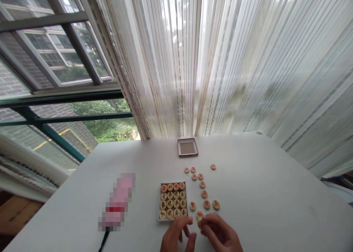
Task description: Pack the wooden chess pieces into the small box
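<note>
A small tray (pixel 159 204) filled with round wooden chess pieces marked in red and black lies on the white table (pixel 261 193) near its front edge. Several loose pieces (pixel 202 184) with red marks are scattered to its right. My right hand (pixel 222 233) pinches one round piece (pixel 199 216) between its fingertips, just right of the tray's near corner. My left hand (pixel 178 235) sits beside it, fingers curled toward the same piece and touching it, right below the tray.
A square lid or box (pixel 188 147) lies at the table's far edge by the striped sheer curtains (pixel 220 60). A blurred pink object (pixel 118 202) with a black cord lies left of the tray. A window (pixel 55 60) is at left.
</note>
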Action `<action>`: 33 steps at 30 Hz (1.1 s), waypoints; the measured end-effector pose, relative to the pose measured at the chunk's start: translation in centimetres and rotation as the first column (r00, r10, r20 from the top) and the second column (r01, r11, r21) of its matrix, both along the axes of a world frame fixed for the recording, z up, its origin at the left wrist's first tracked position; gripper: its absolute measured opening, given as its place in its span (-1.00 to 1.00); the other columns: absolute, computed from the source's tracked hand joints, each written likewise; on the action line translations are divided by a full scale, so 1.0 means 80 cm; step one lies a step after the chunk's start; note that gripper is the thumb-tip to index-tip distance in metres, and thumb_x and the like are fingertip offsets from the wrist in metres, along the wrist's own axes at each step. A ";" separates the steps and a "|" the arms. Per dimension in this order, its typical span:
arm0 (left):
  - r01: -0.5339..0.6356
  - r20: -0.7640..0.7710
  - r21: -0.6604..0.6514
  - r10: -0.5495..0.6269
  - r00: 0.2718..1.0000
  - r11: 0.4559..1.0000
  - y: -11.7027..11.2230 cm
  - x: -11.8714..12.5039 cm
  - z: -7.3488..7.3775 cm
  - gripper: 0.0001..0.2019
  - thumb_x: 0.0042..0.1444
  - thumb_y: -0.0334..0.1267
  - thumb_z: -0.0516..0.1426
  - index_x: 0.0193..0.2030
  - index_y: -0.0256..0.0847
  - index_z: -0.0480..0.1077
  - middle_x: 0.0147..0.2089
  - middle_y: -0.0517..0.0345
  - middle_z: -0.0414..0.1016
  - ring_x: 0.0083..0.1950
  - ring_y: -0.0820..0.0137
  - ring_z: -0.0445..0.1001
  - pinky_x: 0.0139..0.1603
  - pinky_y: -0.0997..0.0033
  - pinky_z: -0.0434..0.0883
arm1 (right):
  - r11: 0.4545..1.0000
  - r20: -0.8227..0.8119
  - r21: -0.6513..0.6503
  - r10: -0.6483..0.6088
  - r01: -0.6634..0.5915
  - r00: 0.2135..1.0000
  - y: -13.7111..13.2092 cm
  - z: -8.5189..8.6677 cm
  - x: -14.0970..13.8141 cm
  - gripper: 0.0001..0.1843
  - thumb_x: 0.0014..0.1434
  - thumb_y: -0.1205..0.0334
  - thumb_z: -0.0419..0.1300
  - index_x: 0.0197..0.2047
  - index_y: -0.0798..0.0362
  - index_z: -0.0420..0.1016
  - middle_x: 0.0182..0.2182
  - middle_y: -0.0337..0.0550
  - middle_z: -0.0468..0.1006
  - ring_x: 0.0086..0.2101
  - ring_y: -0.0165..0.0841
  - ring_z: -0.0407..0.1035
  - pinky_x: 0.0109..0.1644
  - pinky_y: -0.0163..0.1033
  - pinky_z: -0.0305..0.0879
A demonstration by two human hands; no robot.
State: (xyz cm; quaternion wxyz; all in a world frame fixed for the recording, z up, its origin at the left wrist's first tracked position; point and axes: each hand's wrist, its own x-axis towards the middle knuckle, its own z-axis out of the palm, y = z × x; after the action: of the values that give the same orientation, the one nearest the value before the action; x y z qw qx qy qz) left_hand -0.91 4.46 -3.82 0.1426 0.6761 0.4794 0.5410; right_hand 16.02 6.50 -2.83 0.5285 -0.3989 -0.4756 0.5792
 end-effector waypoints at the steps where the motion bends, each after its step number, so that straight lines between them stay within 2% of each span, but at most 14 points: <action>1: 0.019 0.039 -0.045 -0.017 0.999 0.999 0.000 0.007 0.000 -0.77 0.30 -0.11 0.10 0.02 -0.11 0.40 -0.27 0.11 0.59 -0.51 0.48 0.48 -0.56 0.57 0.41 | 1.000 -0.012 -0.014 0.004 -0.004 1.000 -0.001 -0.001 -0.001 -0.73 0.09 0.02 0.39 -0.22 0.01 0.62 -0.30 -0.05 0.64 -0.25 -0.16 0.57 -0.16 -0.17 0.57; 7: 0.064 0.149 -0.261 -0.026 0.988 0.963 -0.003 0.016 0.014 -0.77 0.23 -0.11 0.16 -0.08 -0.18 0.49 -0.39 0.13 0.58 -0.48 0.45 0.50 -0.41 0.55 0.48 | 0.999 -0.029 -0.013 0.035 -0.036 0.999 -0.006 -0.008 -0.004 -0.79 0.15 0.09 0.37 -0.18 0.00 0.60 -0.23 -0.06 0.67 -0.17 -0.17 0.59 -0.03 -0.20 0.53; 13: 0.128 0.154 -0.318 -0.082 0.985 0.939 -0.005 0.010 0.018 -0.78 0.20 -0.17 0.20 -0.05 -0.17 0.52 -0.26 0.10 0.63 -0.38 0.42 0.57 -0.26 0.53 0.53 | 0.994 0.037 0.037 0.097 -0.098 0.995 -0.007 -0.003 0.000 -0.77 0.24 0.10 0.28 -0.09 0.02 0.58 -0.15 0.00 0.65 -0.13 -0.14 0.57 -0.01 -0.15 0.52; 17: 0.091 0.141 -0.335 -0.045 0.989 0.938 -0.005 0.006 0.019 -0.74 0.19 -0.11 0.20 -0.04 -0.15 0.55 -0.18 0.04 0.65 -0.26 0.34 0.61 -0.17 0.48 0.55 | 0.986 0.083 0.087 0.133 -0.141 0.988 -0.009 -0.002 0.001 -0.74 0.26 0.13 0.25 0.00 -0.01 0.54 -0.11 0.01 0.63 -0.11 -0.15 0.56 0.01 -0.14 0.51; 23: 0.097 0.174 -0.324 -0.041 0.984 0.941 -0.004 0.005 0.016 -0.71 0.18 -0.05 0.20 -0.06 -0.15 0.55 -0.18 0.02 0.66 -0.26 0.33 0.61 -0.16 0.46 0.57 | 0.975 0.135 0.113 0.176 -0.192 0.975 -0.006 -0.003 0.001 -0.74 0.28 0.14 0.23 0.02 -0.04 0.53 -0.15 -0.03 0.61 -0.12 -0.17 0.56 0.00 -0.17 0.50; 28: 0.173 0.208 -0.388 -0.097 0.973 0.905 0.000 0.002 0.017 -0.77 0.22 -0.12 0.17 -0.11 -0.20 0.53 -0.24 0.03 0.65 -0.27 0.34 0.61 -0.16 0.45 0.56 | 0.969 0.203 0.150 0.163 -0.195 0.966 -0.004 0.004 0.000 -0.83 0.27 0.15 0.24 -0.09 -0.06 0.57 -0.19 -0.07 0.60 -0.15 -0.21 0.54 -0.02 -0.20 0.49; 31: 0.236 0.291 -0.421 -0.117 0.950 0.875 0.001 0.005 0.021 -0.76 0.23 -0.11 0.17 -0.14 -0.24 0.50 -0.31 0.04 0.63 -0.34 0.37 0.60 -0.25 0.48 0.56 | 0.970 0.200 0.161 0.148 -0.181 0.969 -0.006 0.010 0.000 -0.82 0.28 0.13 0.22 -0.09 -0.05 0.58 -0.20 -0.06 0.59 -0.15 -0.21 0.53 -0.01 -0.20 0.48; 33: 0.250 0.380 -0.436 -0.075 0.922 0.865 0.000 0.008 0.024 -0.73 0.23 -0.06 0.17 -0.16 -0.26 0.49 -0.35 0.06 0.62 -0.38 0.37 0.60 -0.30 0.48 0.56 | 0.977 0.162 0.140 0.135 -0.158 0.977 -0.008 0.013 0.000 -0.78 0.28 0.09 0.22 -0.08 -0.04 0.59 -0.20 -0.05 0.60 -0.16 -0.20 0.53 -0.02 -0.19 0.49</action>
State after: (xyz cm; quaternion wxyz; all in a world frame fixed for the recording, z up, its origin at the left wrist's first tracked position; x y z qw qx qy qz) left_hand -0.25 4.46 -1.91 0.4332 0.5515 0.5044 0.5038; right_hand 16.02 5.88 -1.78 0.4754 -0.3642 -0.5854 0.5466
